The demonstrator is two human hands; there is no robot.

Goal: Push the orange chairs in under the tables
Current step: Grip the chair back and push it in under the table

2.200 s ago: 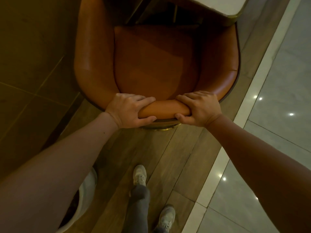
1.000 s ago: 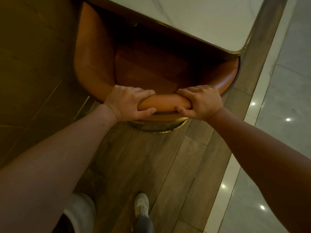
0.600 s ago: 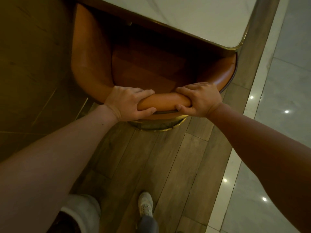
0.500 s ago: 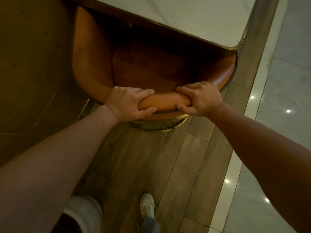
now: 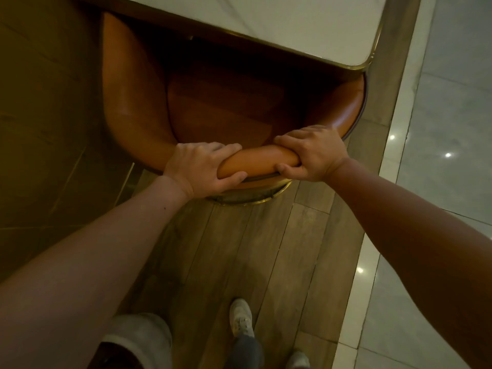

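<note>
Orange chair (image 5: 138,107) with gold base trim; pale, perhaps marbled tabletop (image 5: 279,25) edged gold; brown plank floor (image 5: 239,249).

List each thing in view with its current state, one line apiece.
orange chair: upright, seat partly under the tabletop, backrest sticking out toward the person.
table: its gold-trimmed edge overhangs the chair's seat.
left hand: grips the top rim of the backrest.
right hand: grips the same rim, apart from the left hand.
</note>
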